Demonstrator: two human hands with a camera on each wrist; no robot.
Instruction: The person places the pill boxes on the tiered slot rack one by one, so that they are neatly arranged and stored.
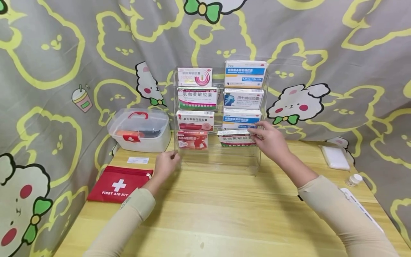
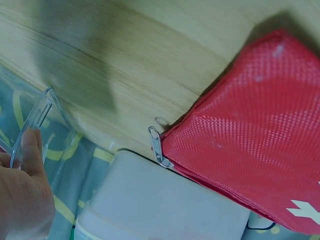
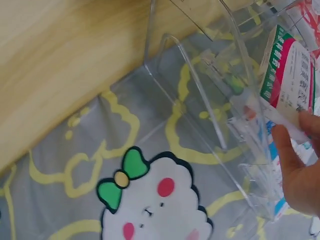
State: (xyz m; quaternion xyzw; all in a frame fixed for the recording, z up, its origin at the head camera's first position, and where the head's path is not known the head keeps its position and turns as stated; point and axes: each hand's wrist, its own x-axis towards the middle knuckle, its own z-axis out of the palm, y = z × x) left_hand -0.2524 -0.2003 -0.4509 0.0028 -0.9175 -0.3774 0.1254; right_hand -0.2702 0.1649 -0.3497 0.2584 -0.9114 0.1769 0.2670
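A clear acrylic display rack [image 1: 221, 167] stands on the wooden table, with medicine boxes in two columns. My left hand [image 1: 165, 166] grips the rack's lower left side edge; in the left wrist view, thumb and fingers pinch that clear edge [image 2: 36, 120]. My right hand [image 1: 271, 140] pinches the right end of a white medicine box [image 1: 236, 139] with green and magenta bands. That box sits in the right column, below a blue-and-white box [image 1: 239, 117]. In the right wrist view, the thumb and a finger hold the box [image 3: 290, 75] by one end, inside the rack's clear frame.
Left of the rack are a lidded plastic case [image 1: 141, 125], a small white card [image 1: 138, 160] and a red first aid pouch [image 1: 110, 178]. On the right lie a white packet [image 1: 335, 157], a small bottle [image 1: 354, 180] and a flat white item [image 1: 363, 207]. A patterned curtain [image 1: 289, 21] hangs close behind.
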